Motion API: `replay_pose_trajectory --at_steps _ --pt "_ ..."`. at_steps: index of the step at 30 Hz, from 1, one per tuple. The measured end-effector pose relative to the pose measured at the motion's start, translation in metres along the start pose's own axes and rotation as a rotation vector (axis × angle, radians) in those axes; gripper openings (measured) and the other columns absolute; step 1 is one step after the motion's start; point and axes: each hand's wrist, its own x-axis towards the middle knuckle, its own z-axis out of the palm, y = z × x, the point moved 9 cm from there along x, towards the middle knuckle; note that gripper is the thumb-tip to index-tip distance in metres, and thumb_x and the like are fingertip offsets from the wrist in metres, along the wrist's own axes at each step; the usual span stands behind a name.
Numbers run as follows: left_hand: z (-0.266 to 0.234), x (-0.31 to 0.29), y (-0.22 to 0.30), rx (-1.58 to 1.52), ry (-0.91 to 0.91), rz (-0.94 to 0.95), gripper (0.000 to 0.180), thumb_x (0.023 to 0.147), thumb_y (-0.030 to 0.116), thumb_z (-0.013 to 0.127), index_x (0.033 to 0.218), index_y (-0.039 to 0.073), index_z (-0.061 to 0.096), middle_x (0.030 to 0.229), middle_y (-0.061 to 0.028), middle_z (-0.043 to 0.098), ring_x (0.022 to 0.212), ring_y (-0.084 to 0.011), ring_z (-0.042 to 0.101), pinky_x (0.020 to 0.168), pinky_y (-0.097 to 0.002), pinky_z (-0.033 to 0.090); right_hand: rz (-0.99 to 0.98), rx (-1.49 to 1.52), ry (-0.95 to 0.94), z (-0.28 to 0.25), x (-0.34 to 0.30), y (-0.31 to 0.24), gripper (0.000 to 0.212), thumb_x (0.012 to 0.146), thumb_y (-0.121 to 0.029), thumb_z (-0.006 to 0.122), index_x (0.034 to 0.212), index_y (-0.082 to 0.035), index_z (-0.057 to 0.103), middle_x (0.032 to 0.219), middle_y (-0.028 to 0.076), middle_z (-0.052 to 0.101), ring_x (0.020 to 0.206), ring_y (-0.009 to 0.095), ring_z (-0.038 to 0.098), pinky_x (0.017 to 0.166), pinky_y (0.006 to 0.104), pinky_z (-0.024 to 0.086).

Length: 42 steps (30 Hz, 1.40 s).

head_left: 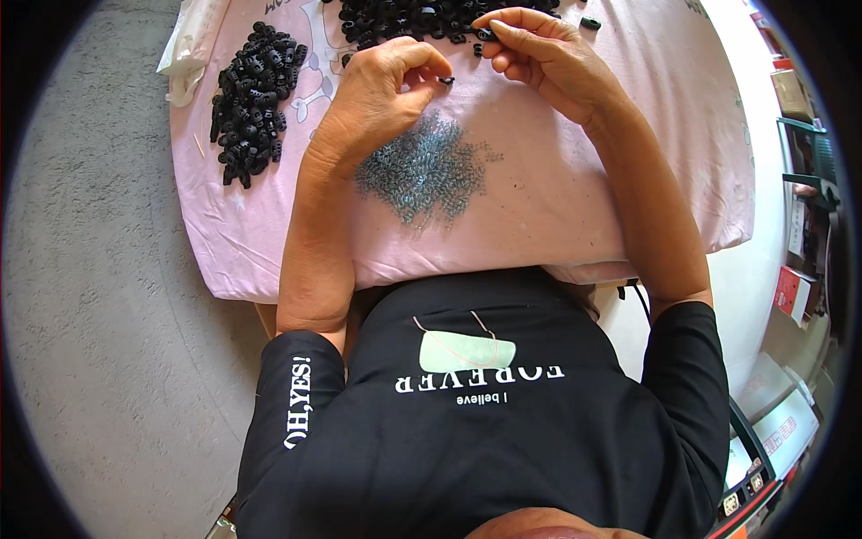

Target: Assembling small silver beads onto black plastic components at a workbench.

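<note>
Over the far middle of the table, my left hand [382, 90] is closed, with a small black plastic piece [446, 80] at its fingertips. To its right, my right hand [552, 67] pinches another black plastic piece [486, 35] between thumb and forefinger. Just below my left hand lies a loose heap of tiny metal springs [422, 175]. Beyond both hands spreads a large pile of black plastic pieces [395, 20], cut off by the top of the view. A second pile of black pieces [259, 99], rounded and slotted, sits on the left.
A pink patterned cloth [557, 198] covers the table. At its far left corner is a white plastic bag [193, 49], with a thin wooden stick [199, 145] nearby. One stray black piece [590, 23] lies at the far right. Boxes [794, 293] stand beyond the right edge.
</note>
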Motion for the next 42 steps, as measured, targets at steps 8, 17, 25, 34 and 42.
replay_pose_trajectory --at_steps 8,17,25,34,42 --pt "0.005 0.002 0.003 0.095 0.046 0.032 0.009 0.083 0.003 0.071 0.091 0.001 0.068 0.086 -0.0117 0.068 0.079 -0.0248 0.069 0.072 -0.0344 0.056 -0.001 -0.031 0.02 -0.004 0.001 0.006 0.024 0.103 -0.019 0.058 0.12 -0.005 0.068 0.094 0.004 0.071 0.077 0.005 0.066 0.073 0.0173 0.056" --pt "0.0 0.002 0.002 0.082 0.148 0.028 0.009 0.087 0.003 0.067 0.095 0.0 0.069 0.089 -0.0125 0.07 0.079 -0.0234 0.07 0.074 -0.0327 0.056 -0.026 -0.064 -0.006 0.004 -0.001 0.002 0.026 0.103 -0.017 0.057 0.123 -0.004 0.067 0.096 0.005 0.071 0.082 0.006 0.068 0.078 0.0191 0.057" --pt "0.0 0.005 -0.008 -0.502 0.174 -0.099 0.009 0.094 0.003 0.065 0.103 -0.001 0.066 0.092 -0.0063 0.07 0.084 -0.0122 0.07 0.078 -0.0241 0.058 -0.012 -0.006 -0.06 0.006 0.0 0.005 0.028 0.103 -0.016 0.056 0.125 -0.002 0.065 0.098 0.007 0.071 0.085 0.008 0.069 0.081 0.0197 0.058" --pt "0.006 0.008 -0.006 -0.626 0.158 -0.085 0.009 0.097 0.005 0.064 0.103 -0.002 0.064 0.09 -0.0084 0.071 0.083 -0.0128 0.07 0.078 -0.0247 0.059 -0.003 0.012 -0.084 0.008 -0.001 0.008 0.029 0.102 -0.016 0.057 0.126 -0.001 0.063 0.1 0.008 0.072 0.087 0.01 0.07 0.082 0.0209 0.059" --pt "0.01 0.006 -0.012 -0.69 0.133 -0.174 0.01 0.096 0.006 0.065 0.102 -0.002 0.065 0.089 -0.0102 0.072 0.08 -0.0135 0.071 0.073 -0.025 0.06 -0.016 0.01 -0.099 0.012 -0.002 0.007 0.028 0.102 -0.015 0.057 0.126 -0.001 0.063 0.101 0.009 0.072 0.088 0.01 0.071 0.084 0.0217 0.059"
